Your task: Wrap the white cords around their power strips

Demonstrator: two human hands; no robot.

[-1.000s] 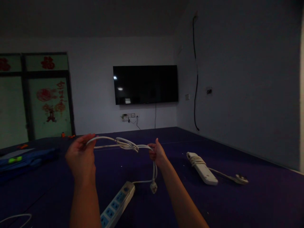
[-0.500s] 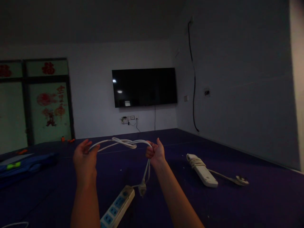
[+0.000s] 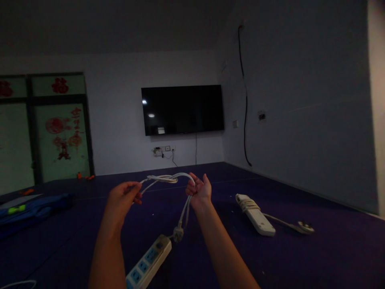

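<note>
The left hand (image 3: 122, 200) and right hand (image 3: 199, 192) are gripping a looped white plastic cable (image 3: 168, 180), risking a tight knot through hard pulling.

The left hand (image 3: 122, 198) pinches; the right hand (image 3: 199, 192) curls with its thumb raised.

Before me spreads a dark purple surface (image 3: 288, 261), and near the middle I have a power strip with blue sockets (image 3: 150, 261) lying aslant. To my right lies a white strip (image 3: 261, 222) wrapped in its cord; left, blue cloth (image 3: 54, 204); far left, small orange objects (image 3: 90, 177); near left, a white cord (image 3: 25, 281).
</note>
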